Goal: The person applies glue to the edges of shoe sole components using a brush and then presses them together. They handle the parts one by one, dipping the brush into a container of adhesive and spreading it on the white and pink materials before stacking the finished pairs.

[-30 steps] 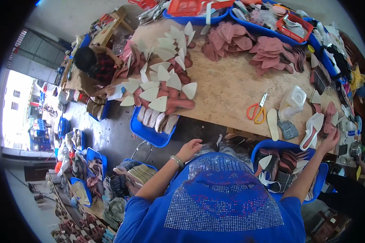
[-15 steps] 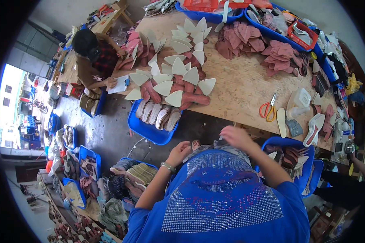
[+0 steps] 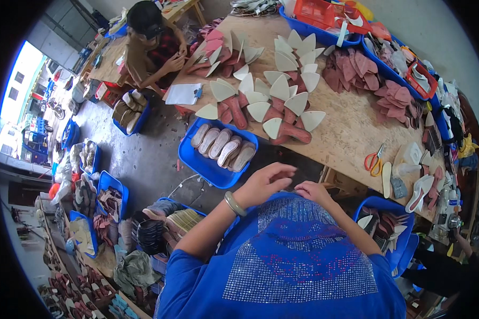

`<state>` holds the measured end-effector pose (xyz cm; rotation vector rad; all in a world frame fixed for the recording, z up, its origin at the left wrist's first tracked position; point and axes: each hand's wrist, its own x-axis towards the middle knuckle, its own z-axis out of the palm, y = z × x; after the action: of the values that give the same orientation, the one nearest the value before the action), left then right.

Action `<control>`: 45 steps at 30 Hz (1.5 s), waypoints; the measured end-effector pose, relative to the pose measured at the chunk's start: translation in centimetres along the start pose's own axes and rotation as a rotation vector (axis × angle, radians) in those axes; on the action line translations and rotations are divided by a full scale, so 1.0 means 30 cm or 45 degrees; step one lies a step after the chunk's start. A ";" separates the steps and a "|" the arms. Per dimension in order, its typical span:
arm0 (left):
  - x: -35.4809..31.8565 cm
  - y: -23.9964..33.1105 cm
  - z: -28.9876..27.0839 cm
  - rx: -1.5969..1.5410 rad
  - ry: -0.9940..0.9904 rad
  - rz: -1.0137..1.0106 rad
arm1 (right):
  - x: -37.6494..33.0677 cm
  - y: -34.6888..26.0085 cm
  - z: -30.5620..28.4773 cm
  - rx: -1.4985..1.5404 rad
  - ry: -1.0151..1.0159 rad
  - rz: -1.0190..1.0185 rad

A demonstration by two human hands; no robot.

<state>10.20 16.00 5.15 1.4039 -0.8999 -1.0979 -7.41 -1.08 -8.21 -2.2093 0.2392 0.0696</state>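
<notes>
The left hand [image 3: 266, 183] has fingers loosely parted; the right hand's [image 3: 312, 192] closure cannot be determined. Nearby: blue tub [image 3: 205, 169], shoe soles [image 3: 219, 143].

I can read no words, numbers or signs from where I stand. The front of my blue short-sleeved fabric shirt [image 3: 303, 260] carries a broad panel of silvery studs with reddish ones among them, and I can make out no letters in it. On the flat white paper sheet [image 3: 182, 94] with its small blue clip [image 3: 198, 92], any writing is too faint to tell. The clear plastic bottle [image 3: 454, 202] has a bluish band, too small to read.
</notes>
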 end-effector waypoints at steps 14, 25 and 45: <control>-0.229 0.671 0.025 0.720 0.101 1.333 | 0.000 -0.005 0.035 -0.180 -0.028 0.001; 0.067 0.611 0.383 0.376 0.103 1.735 | -0.177 0.040 -0.021 -0.246 0.191 0.160; 0.392 0.685 1.033 -1.372 -0.860 0.471 | -0.915 0.608 -0.397 -0.113 0.230 0.838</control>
<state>-15.01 -6.73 24.37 -0.0334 -0.7599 -1.4494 -38.31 -17.25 -11.60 -2.1369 1.0728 0.2442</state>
